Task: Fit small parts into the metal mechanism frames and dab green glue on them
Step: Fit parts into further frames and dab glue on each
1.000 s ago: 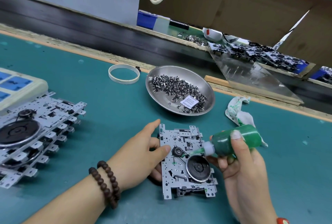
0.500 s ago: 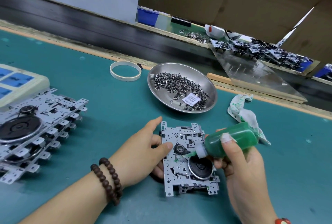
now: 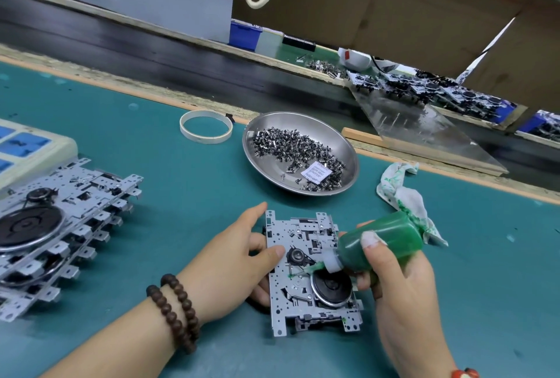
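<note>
— Head view first: where is the metal mechanism frame (image 3: 306, 271) you are working on?

— It lies flat on the green table (image 3: 188, 220), close in front of you, between your two hands. Your left hand (image 3: 233, 265) steadies it at its left edge, thumb laid on the plate beside the small black hub (image 3: 296, 255), other fingers under the rim.

— And the grip on the right?

— Your right hand (image 3: 400, 283) is wrapped round the green glue bottle (image 3: 378, 241), tilted down to the left, its white nozzle (image 3: 331, 262) just above the frame, near the black flywheel (image 3: 331, 286).

— What else is around?

— You have a steel dish (image 3: 336, 135) of small parts (image 3: 291, 147) farther back, a glue-stained rag (image 3: 403, 192) to the right, and a stack of frames (image 3: 60, 226) at left.
</note>
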`<control>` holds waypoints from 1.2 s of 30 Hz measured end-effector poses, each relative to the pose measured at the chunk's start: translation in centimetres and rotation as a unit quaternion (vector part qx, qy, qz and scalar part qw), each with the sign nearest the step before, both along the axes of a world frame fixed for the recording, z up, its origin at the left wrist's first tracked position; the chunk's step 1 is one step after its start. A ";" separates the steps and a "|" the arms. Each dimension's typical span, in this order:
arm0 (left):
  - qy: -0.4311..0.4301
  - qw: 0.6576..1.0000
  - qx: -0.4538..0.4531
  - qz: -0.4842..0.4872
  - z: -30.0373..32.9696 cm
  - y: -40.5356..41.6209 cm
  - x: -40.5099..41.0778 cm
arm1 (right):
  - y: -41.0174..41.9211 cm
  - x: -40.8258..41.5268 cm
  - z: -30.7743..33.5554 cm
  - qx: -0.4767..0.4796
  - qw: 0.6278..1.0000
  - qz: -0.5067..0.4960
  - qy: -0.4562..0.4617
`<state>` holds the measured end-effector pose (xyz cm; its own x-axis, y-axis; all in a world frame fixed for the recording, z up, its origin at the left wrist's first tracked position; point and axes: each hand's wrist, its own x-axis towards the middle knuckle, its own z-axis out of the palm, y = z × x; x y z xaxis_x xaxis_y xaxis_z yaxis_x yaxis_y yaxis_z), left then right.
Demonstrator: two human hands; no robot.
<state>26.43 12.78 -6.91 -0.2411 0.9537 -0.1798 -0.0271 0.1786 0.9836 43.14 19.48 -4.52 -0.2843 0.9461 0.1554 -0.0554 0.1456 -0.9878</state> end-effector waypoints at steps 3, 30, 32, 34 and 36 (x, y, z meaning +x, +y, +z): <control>-0.016 1.000 0.001 0.001 0.2 0.0 0.1 | 0.2 0.3 0.2 -0.007 0.999 -0.010 0.030; -0.172 0.984 0.003 0.036 0.9 -0.4 -0.7 | 1.7 2.2 1.8 -0.205 0.941 -0.070 0.259; -0.177 0.984 0.003 0.037 1.1 -0.4 -0.7 | 1.6 2.2 1.9 -0.230 0.938 -0.064 0.251; -0.179 0.983 0.004 0.032 1.1 -0.4 -0.9 | 1.7 2.2 2.1 -0.257 0.932 -0.051 0.252; -0.182 0.983 0.003 0.026 1.0 -0.4 -1.2 | 1.9 2.3 2.2 -0.283 0.927 -0.026 0.244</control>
<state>25.26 12.39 -5.90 -0.2101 0.9431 -0.2576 -0.3855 0.1623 0.9083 45.41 21.37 -2.37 -0.2622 0.9261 -0.2712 -0.5237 -0.3726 -0.7661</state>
